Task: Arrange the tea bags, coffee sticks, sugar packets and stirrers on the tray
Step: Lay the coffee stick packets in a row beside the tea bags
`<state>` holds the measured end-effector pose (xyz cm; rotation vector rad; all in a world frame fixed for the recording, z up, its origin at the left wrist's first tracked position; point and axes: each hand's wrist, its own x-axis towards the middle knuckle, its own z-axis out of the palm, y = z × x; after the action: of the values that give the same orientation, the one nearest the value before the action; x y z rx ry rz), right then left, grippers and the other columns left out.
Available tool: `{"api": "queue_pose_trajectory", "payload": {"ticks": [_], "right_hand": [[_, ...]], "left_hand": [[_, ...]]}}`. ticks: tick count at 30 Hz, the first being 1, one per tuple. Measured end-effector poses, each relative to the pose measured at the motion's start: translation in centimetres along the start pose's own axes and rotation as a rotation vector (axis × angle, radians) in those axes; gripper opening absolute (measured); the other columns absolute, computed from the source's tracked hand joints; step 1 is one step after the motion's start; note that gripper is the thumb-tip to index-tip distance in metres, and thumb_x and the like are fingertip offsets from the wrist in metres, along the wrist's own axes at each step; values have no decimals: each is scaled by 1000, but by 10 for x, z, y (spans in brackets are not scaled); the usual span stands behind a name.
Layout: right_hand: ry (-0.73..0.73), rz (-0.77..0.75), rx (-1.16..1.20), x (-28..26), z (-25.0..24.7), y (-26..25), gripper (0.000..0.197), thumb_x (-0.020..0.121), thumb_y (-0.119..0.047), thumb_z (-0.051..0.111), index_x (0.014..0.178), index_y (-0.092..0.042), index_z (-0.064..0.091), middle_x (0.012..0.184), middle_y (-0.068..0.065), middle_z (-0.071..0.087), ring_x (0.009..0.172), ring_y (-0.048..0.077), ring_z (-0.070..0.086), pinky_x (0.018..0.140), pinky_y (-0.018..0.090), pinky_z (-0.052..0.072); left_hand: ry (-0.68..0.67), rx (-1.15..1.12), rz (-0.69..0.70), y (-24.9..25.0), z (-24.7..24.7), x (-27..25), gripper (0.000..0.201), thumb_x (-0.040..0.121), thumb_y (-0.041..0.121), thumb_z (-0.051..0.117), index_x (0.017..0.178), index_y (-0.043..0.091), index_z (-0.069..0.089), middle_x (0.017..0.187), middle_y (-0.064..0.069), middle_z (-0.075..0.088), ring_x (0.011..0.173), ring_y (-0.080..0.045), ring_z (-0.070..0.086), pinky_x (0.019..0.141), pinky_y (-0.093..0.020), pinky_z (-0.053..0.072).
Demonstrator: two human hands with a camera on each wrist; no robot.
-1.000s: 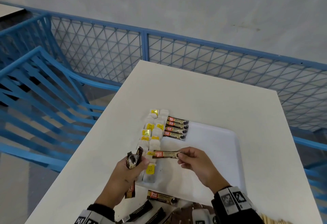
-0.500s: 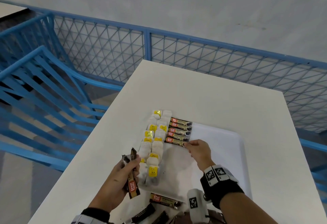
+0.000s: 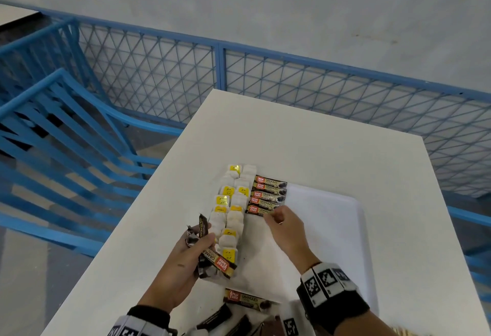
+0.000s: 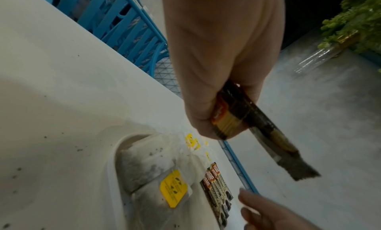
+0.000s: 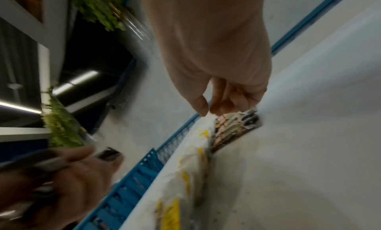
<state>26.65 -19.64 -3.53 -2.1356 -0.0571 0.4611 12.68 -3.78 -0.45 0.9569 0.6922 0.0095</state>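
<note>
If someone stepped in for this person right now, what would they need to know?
Left hand grips a bunch of dark coffee sticks. Right hand is at the nearest of five sticks in the coffee stick row on the white plastic tray; grip unclear. White tea bags with yellow tags fill two columns. Left: held sticks, loose coffee sticks near the front. Sugar packets not visible.
</note>
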Motion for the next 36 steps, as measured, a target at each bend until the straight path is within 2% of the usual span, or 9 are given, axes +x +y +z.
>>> {"api": "queue_pose_trajectory", "payload": {"ticks": [4, 7, 10, 14, 16, 22, 28, 31, 36], "right_hand": [[-441, -44, 57, -42, -5, -22, 30, 94, -41, 46, 79, -19, 61, 72, -7, 62, 61, 7, 54, 56, 15, 41], [-677, -48, 190, -63, -4, -25, 23, 92, -36, 54, 84, -17, 63, 68, -4, 61, 58, 9, 54, 51, 16, 41], [-646, -87, 261, -70, -2, -22, 9, 86, -19, 65, 86, -11, 62, 67, -1, 61, 54, 8, 54, 50, 17, 42], [-571, -49, 397, -73, -5, -18, 8, 87, -13, 63, 87, -6, 59, 71, 5, 63, 56, 11, 56, 53, 20, 44], [-557, -28, 446, -73, -8, -17, 8, 88, -11, 62, 87, -5, 58, 73, 9, 64, 57, 12, 58, 56, 21, 47], [-666, 8, 428, -80, -9, -17, 14, 84, -5, 65, 86, -5, 52, 76, 11, 68, 65, 18, 66, 68, 26, 54], [-505, -163, 70, -78, -22, -16, 21, 82, -34, 68, 96, -27, 55, 88, -4, 65, 74, 10, 62, 72, 25, 52], [-423, -245, 133, -77, -29, -20, 20, 83, -19, 68, 97, -31, 60, 87, -5, 62, 70, 10, 59, 67, 19, 50], [-441, -159, 324, -73, -36, -19, 14, 80, 3, 67, 81, -11, 67, 69, 6, 65, 63, 20, 64, 65, 25, 55]], "left_hand": [[-24, 25, 84, 0, 7, -2, 20, 89, 9, 54, 108, 16, 57, 82, 3, 75, 73, -9, 71, 56, -19, 55], [-25, 54, 142, -3, 9, -2, 33, 80, 17, 61, 112, 15, 55, 93, -2, 75, 85, -15, 71, 66, -24, 57], [-23, 101, 159, -3, 13, -5, 46, 74, 25, 64, 116, 10, 53, 102, -12, 71, 94, -28, 68, 82, -37, 54], [23, 216, 182, -4, 16, -9, 37, 71, 35, 65, 99, 12, 54, 57, 9, 48, 50, -10, 40, 46, -19, 36], [11, 271, 181, -5, 14, -9, 36, 73, 33, 74, 98, 13, 57, 50, 11, 35, 45, -8, 27, 40, -17, 25], [-88, 454, 204, -8, 22, -21, 22, 81, 25, 72, 66, 19, 57, 42, 10, 39, 42, -6, 31, 43, -17, 26], [-126, 624, 220, -5, 24, -28, 12, 81, 16, 72, 80, 6, 66, 58, 1, 62, 53, -4, 54, 52, -14, 41], [-151, 700, 196, -6, 19, -28, 30, 69, 29, 74, 85, 5, 67, 67, -5, 65, 61, -14, 62, 61, -28, 50], [-140, 841, 198, -4, 11, -29, 23, 73, 31, 79, 74, 11, 67, 57, 5, 56, 50, -2, 44, 51, -14, 32]]}}
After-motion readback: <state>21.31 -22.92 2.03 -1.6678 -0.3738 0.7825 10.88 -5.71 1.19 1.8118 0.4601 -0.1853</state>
